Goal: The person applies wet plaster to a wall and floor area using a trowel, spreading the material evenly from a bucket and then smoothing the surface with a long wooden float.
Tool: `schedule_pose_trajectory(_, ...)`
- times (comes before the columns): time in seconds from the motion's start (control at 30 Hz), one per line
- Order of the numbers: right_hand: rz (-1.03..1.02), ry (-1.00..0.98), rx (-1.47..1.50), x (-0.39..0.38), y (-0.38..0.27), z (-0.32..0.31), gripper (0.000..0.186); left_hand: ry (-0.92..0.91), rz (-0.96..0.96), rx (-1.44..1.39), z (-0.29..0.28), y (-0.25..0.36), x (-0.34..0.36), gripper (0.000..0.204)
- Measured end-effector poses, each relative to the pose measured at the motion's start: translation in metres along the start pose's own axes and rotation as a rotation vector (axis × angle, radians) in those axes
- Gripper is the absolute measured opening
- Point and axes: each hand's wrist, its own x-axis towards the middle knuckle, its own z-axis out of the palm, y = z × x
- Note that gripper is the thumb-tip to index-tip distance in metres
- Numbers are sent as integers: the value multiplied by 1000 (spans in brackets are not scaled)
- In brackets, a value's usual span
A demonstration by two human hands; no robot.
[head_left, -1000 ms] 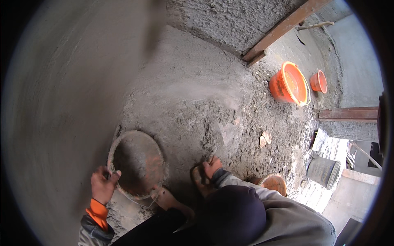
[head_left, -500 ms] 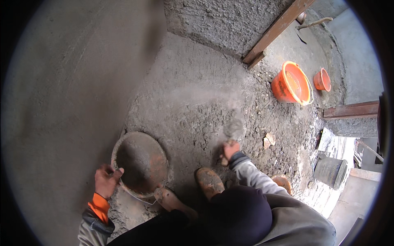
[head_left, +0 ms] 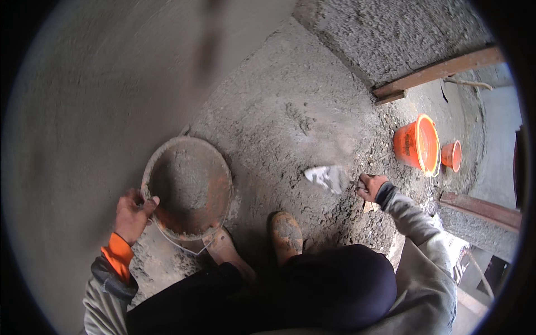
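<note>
Right of centre, the trowel (head_left: 329, 178) has its handle wrapped in the right hand (head_left: 371, 187), leaving the blade free; left of centre, the left hand (head_left: 133, 214) pinches the bucket (head_left: 219, 192) by its rim, likely steadying it.

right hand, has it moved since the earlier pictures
Yes: the right hand, holding the trowel, has moved forward and right, closer to the big orange bucket.
</note>
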Motion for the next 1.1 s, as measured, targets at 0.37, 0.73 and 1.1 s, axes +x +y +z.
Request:
schedule_pose_trajectory(0.37, -498, -315, -582, 200, -45, -95, 44, 28, -149, -104, 0, 3, 1, 23)
schedule_pose_trajectory(0.73, -725, -342, -556, 183, -70, -74, 40, 30, -174, -132, -1, -3, 3, 22)
schedule_pose_trajectory(1.1, -346, 65, -37, 166, -117, -83, 32, -2, -64, -114, -2, 5, -1, 29)
